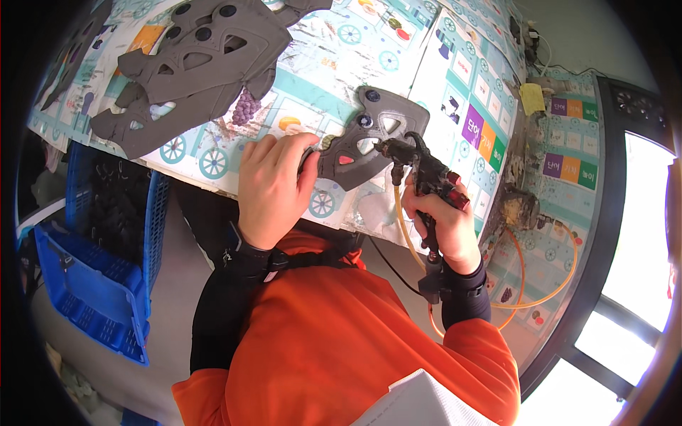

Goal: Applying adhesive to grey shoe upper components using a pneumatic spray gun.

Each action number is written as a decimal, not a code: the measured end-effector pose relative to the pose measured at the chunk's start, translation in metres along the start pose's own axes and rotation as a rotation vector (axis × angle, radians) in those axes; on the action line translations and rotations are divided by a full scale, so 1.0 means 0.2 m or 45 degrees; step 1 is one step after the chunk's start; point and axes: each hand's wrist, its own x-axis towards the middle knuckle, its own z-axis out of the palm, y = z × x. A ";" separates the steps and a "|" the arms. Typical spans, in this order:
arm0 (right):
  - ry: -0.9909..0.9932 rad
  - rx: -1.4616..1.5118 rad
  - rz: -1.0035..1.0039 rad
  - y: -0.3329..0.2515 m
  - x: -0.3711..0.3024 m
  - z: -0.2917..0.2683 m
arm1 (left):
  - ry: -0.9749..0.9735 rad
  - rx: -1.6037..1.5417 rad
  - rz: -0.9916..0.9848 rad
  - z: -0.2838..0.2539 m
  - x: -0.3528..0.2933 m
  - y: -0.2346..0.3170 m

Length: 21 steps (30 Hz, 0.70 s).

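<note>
A dark grey, flat molded part (355,167) with triangular cut-outs and round dark studs lies on the table near its front edge. My left hand (273,188) is closed on the part's left end, thumb and fingers pinching it. In my right hand (446,224) is a black spray gun (426,170) with red knobs, gripped by its handle. Its nozzle points left, just over the part's right side. A yellowish hose (403,220) hangs from the gun. I cannot make out any spray.
Several similar grey parts (199,71) lie piled at the table's left. The tabletop (330,67) has a patterned, stained cover. Blue plastic crates (99,284) stand on the floor at left. Orange hoses (524,277) loop at right, beside a dark-framed glazed door (568,334).
</note>
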 end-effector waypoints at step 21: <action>0.012 0.259 0.381 -0.03 -0.08 0.06 | -0.019 -0.003 -0.002 0.00 -0.01 0.00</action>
